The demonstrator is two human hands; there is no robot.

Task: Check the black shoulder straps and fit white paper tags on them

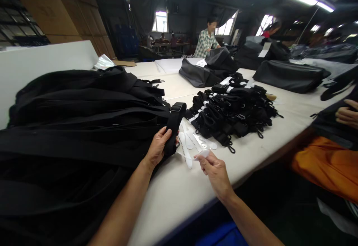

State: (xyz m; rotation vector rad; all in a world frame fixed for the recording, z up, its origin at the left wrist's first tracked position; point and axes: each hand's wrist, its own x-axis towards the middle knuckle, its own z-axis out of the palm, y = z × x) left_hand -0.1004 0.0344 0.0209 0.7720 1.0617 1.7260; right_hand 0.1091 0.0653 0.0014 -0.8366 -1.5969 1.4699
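Observation:
My left hand [159,145] is closed around a folded black webbing strap [173,121] with a slide buckle at its upper end. Between the thumb and fingers of my right hand [214,169] is the rounded end of a white strip [203,154]; its thin part runs left toward the strap. Several similar white strips [185,151], some with toothed edges, lie on the table just beyond my hands. Past them sits a heap of black straps [232,108] with hooks, many bound with white bands.
A tall stack of black fabric bags [84,126] fills the left of the pale table [173,208]. Dark bags [291,75] stand farther back, near a person [205,41] in a checked shirt. Another person's hand [348,113] is at the right edge, above orange fabric [327,167].

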